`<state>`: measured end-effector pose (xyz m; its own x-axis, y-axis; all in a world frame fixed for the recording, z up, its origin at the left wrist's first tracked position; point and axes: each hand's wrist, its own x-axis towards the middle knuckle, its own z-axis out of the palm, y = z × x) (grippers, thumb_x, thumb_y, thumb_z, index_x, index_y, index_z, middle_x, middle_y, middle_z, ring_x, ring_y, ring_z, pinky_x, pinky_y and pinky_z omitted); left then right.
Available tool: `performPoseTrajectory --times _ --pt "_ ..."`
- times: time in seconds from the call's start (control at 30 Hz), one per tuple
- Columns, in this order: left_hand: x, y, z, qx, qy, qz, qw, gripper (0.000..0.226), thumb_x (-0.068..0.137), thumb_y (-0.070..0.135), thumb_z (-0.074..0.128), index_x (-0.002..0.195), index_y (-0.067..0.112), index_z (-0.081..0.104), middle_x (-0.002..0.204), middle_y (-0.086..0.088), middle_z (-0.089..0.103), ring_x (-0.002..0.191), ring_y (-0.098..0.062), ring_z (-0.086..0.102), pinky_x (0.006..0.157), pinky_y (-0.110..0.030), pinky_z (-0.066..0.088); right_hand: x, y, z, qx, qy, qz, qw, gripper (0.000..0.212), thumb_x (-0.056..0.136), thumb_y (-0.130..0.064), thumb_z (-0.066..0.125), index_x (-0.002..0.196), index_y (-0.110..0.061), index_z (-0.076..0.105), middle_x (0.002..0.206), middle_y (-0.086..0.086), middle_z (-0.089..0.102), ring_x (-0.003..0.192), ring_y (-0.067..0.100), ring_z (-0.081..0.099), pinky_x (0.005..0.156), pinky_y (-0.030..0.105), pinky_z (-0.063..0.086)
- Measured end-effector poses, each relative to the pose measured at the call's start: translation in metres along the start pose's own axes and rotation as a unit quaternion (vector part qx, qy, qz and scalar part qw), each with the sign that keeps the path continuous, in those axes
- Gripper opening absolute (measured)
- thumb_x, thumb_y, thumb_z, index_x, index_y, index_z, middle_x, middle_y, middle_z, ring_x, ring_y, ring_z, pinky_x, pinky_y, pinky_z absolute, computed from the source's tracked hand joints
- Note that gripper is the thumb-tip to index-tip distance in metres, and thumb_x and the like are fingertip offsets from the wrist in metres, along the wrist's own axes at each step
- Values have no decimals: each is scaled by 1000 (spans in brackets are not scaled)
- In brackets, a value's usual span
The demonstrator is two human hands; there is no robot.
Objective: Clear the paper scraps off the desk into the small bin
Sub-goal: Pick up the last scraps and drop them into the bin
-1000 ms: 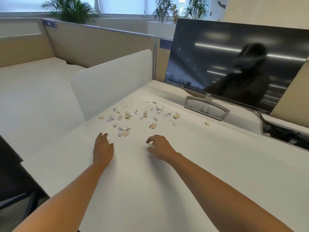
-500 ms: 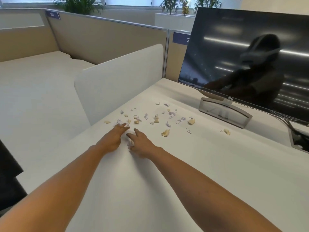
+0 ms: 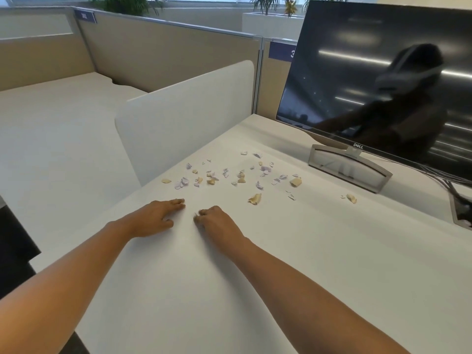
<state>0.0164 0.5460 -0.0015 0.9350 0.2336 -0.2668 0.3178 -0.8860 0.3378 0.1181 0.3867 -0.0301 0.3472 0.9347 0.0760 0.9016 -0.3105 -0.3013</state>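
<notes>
The paper scraps (image 3: 229,176) lie spread out on the white surface (image 3: 293,264), past both hands and in front of the screen. Some are pale purple, some are white, and some are tan. Most sit in a loose bunch in the middle. One big tan scrap (image 3: 255,198) lies closer to the hands than the rest. Another tan scrap (image 3: 351,198) lies off to the right by itself, near the foot of the screen.

The left hand (image 3: 155,217) rests flat on the surface. Its fingers are straight and close together, and they point at the scraps. It holds nothing.

The right hand (image 3: 219,222) is just beside the left hand, with a small gap between them. Its fingers are curled in tight. A tiny pale scrap (image 3: 195,214) peeks out at the fingertips, pinched there. What else is inside the hand is hidden.

Both bare arms reach in from the bottom of the picture.

A big dark Dell monitor (image 3: 378,85) stands at the back right on a gray stand (image 3: 350,167). Dark cables (image 3: 449,183) run out behind it. A white divider panel (image 3: 184,118) stands up along the left edge of the surface. Behind it are tan partition walls (image 3: 166,52), and green plants (image 3: 265,2) show at the very top.
</notes>
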Motion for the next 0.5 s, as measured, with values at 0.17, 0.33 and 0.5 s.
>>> performPoseTrajectory --times 0.17,0.33,0.5 --pt "-10 5 13 63 58 -26 996 43 99 15 38 141 17 38 152 5 29 138 -14 35 111 -24 26 -21 -2 -2 -9 14 -11 1000 26 86 10 41 67 -8 38 66 5 34 80 20 32 63 32 27" --pt "-8 19 32 134 129 -73 980 36 100 16 32 127 11 55 141 -4 49 129 -22 46 107 -28 34 -48 4 -11 -11 -7 7 1000 22 85 10 38 69 -6 38 77 10 40 83 20 34 65 30 27" --pt "-14 39 37 159 137 -135 968 24 85 1 43 66 16 40 76 -8 54 76 -22 44 69 -30 37 -79 15 -19 -49 -24 32 998 21 83 12 40 71 -5 40 79 11 40 81 21 34 65 31 27"
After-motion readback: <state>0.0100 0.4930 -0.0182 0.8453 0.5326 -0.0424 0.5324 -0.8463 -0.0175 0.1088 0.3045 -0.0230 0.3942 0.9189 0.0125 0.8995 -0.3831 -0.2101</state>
